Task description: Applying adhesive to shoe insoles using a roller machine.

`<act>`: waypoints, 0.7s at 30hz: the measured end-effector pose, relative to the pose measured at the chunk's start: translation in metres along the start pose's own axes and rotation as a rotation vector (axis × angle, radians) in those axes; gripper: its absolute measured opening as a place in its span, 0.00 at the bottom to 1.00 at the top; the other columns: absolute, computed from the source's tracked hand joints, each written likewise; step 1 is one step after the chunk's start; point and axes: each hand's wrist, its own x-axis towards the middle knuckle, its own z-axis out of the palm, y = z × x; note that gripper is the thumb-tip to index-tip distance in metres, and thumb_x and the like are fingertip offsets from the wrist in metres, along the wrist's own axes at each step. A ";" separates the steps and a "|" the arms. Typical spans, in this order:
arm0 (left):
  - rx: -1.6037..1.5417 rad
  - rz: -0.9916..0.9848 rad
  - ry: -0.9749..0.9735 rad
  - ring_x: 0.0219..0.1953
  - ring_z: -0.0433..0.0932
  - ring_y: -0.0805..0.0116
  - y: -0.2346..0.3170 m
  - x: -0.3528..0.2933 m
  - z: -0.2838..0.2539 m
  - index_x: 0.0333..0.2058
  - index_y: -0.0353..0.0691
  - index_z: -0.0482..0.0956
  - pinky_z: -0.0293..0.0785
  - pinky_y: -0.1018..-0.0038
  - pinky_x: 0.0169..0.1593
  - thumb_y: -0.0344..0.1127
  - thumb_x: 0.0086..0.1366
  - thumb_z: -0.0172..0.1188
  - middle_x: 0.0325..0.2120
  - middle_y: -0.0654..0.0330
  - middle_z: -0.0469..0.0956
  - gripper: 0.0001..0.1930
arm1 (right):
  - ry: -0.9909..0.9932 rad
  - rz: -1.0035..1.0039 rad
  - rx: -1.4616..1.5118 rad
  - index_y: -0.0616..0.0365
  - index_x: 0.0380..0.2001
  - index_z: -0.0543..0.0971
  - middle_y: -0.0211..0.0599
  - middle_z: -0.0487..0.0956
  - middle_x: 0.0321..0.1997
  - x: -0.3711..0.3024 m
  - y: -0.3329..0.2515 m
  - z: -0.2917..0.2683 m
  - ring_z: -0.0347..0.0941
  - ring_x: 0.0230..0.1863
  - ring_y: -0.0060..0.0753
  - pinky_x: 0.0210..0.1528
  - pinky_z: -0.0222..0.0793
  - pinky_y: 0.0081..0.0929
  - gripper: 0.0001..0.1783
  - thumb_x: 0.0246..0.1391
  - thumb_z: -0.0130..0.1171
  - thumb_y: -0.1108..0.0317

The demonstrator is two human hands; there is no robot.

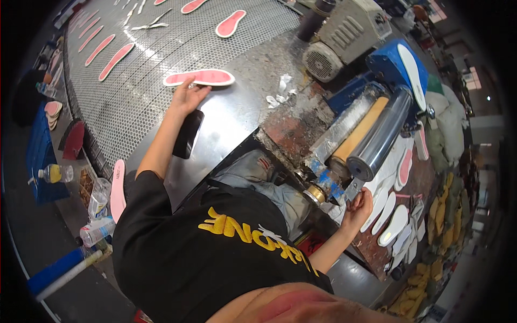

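My left hand (188,99) reaches forward to a pink insole with a white rim (207,77), its fingers at the insole's near edge, one lapping over the top. The insole lies crosswise where the smooth metal sheet (215,126) meets the perforated belt. By my left forearm lies a dark phone (188,134). My right hand (358,209) is low at the right, fingers curled together, just below the roller machine's end (338,188). Whatever those fingers pinch is too small to make out. Several white insoles (383,210) lie beside that hand.
Several pink insoles (116,62) and white strips (152,26) rest on the perforated belt (161,51). The machine has a shiny roller (379,134) and a grey motor (344,37). Plastic bottles (97,231) stand at the left near a pink insole (118,191).
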 end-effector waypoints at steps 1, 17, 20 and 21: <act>-0.016 0.136 0.031 0.56 0.62 0.39 0.016 0.003 -0.008 0.53 0.27 0.59 0.60 0.51 0.63 0.35 0.63 0.55 0.54 0.39 0.58 0.25 | 0.035 -0.001 0.008 0.57 0.35 0.74 0.19 0.60 0.12 0.001 0.002 0.000 0.50 0.11 0.11 0.14 0.43 0.14 0.11 0.62 0.48 0.61; 0.511 0.431 0.139 0.33 0.76 0.69 0.076 -0.035 -0.068 0.38 0.35 0.75 0.75 0.74 0.39 0.29 0.61 0.57 0.29 0.61 0.76 0.07 | 0.190 -0.139 -0.315 0.60 0.31 0.78 0.20 0.61 0.13 0.004 -0.017 -0.018 0.52 0.14 0.11 0.15 0.44 0.14 0.10 0.59 0.52 0.65; 0.721 0.324 -0.030 0.32 0.76 0.69 0.009 -0.034 -0.009 0.40 0.33 0.74 0.76 0.77 0.38 0.28 0.62 0.56 0.30 0.59 0.76 0.08 | 0.186 -0.350 -0.668 0.63 0.35 0.78 0.27 0.69 0.18 0.008 -0.021 -0.027 0.66 0.22 0.18 0.25 0.62 0.19 0.09 0.57 0.55 0.68; 0.793 0.290 -0.120 0.29 0.76 0.72 -0.012 -0.034 0.007 0.39 0.33 0.75 0.75 0.79 0.36 0.27 0.62 0.56 0.28 0.59 0.76 0.07 | 0.236 -0.491 -0.985 0.64 0.37 0.77 0.35 0.73 0.22 0.005 -0.025 -0.037 0.72 0.29 0.31 0.34 0.68 0.28 0.12 0.53 0.58 0.66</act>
